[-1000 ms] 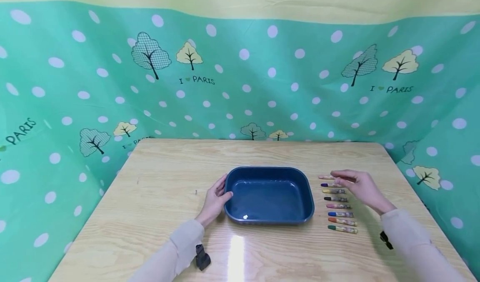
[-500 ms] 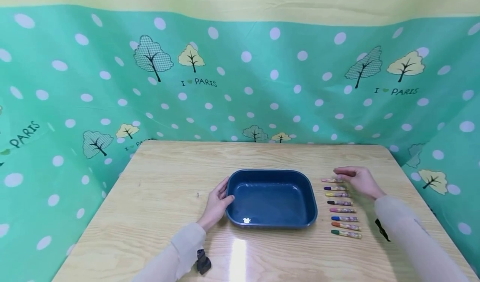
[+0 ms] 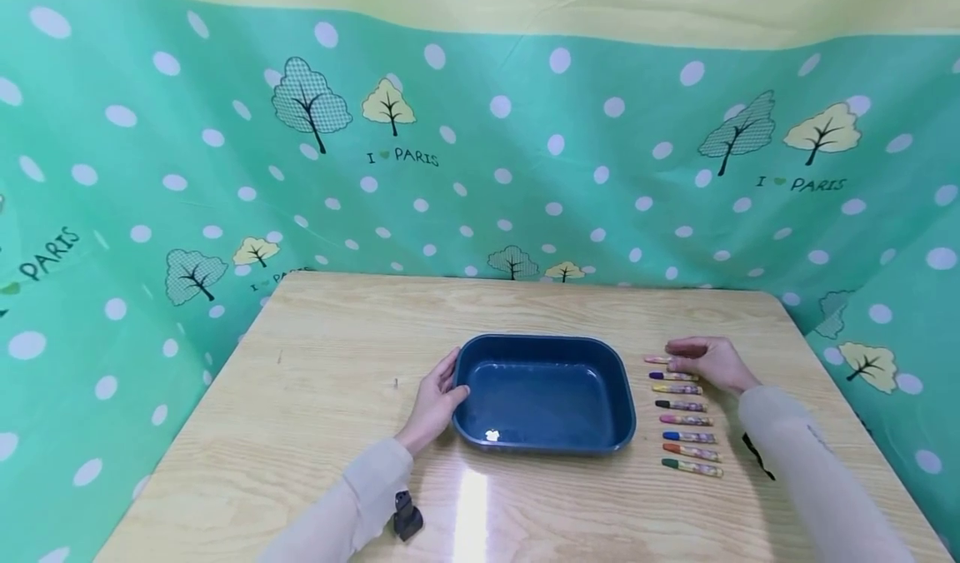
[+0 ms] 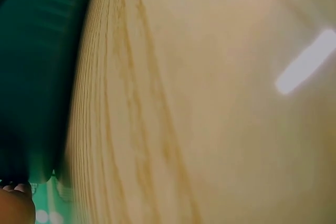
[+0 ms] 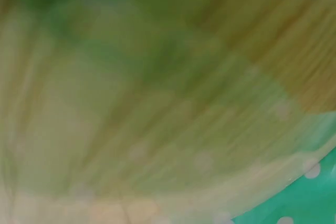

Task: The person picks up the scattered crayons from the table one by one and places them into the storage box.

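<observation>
My left hand [image 3: 433, 401] grips the left side of a dark blue rectangular dish [image 3: 543, 442], thumb over the rim and fingers along the outer wall. In the left wrist view, the dish's outer side [image 4: 42, 77] fills the left edge, with part of the hand [image 4: 16, 205] below it. To the right of the dish, several crayons lie in a column. My right hand [image 3: 712, 363] is at the farthest one, a pale pink crayon [image 3: 656, 359], thumb and fingertips around its right part. I cannot tell whether they pinch it. The right wrist view is blurred.
Nearer in the column lie a purple crayon [image 3: 671, 376], a yellow one [image 3: 677, 389], a black one [image 3: 681, 406] and others, down to a green crayon [image 3: 692, 466]. A polka-dot cloth [image 3: 450, 171] hangs behind the wooden table [image 3: 337, 321].
The right hand has come down onto the pale pink crayon, and its thumb now covers more of it. The left hand and the dish keep their place; the head view has shifted slightly.
</observation>
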Demonstrator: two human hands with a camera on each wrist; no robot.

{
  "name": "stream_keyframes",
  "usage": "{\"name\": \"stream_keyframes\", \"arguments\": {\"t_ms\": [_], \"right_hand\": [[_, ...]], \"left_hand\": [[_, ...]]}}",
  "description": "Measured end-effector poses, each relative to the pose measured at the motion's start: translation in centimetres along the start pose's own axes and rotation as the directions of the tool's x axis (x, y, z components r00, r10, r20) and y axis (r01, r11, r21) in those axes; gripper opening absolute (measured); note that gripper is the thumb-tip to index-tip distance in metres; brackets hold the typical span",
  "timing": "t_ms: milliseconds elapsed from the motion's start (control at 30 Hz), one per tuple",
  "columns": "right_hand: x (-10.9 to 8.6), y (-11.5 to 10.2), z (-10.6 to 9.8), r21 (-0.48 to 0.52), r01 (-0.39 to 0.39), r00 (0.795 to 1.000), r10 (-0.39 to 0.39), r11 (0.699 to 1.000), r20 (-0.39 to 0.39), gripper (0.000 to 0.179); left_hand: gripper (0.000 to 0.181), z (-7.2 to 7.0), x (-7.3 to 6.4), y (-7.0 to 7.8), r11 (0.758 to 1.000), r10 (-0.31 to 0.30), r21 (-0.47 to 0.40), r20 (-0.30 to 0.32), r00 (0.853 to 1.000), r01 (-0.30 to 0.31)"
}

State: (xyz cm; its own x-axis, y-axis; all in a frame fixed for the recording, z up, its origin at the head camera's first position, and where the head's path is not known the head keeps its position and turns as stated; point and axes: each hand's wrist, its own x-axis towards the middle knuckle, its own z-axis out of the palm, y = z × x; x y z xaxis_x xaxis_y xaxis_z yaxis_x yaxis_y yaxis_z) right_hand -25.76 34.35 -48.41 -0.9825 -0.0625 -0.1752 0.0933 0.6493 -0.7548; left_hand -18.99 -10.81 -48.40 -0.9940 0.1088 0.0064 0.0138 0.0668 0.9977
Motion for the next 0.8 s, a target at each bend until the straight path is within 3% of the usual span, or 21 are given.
{"name": "stream_keyframes", "arguments": {"t_ms": [167, 433, 800], "right_hand": [[0.09, 0.03, 0.54, -0.016, 0.000, 1.000, 0.000, 1.000, 0.014, 0.047], [0.53, -0.52, 0.80, -0.104, 0.023, 0.998, -0.029, 0.994, -0.052, 0.026], [0.65, -0.72, 0.72, -0.109, 0.020, 0.998, -0.027, 0.994, -0.062, 0.022]], "left_hand": [[0.065, -0.02, 0.00, -0.11, 1.000, -0.016, 0.009, -0.008, 1.000, 0.016], [0.064, -0.07, 0.12, 0.01, 0.999, -0.009, -0.040, -0.006, 1.000, 0.008], [0.064, 0.03, 0.21, 0.07, 0.999, -0.004, -0.044, -0.003, 1.000, 0.004]]}}
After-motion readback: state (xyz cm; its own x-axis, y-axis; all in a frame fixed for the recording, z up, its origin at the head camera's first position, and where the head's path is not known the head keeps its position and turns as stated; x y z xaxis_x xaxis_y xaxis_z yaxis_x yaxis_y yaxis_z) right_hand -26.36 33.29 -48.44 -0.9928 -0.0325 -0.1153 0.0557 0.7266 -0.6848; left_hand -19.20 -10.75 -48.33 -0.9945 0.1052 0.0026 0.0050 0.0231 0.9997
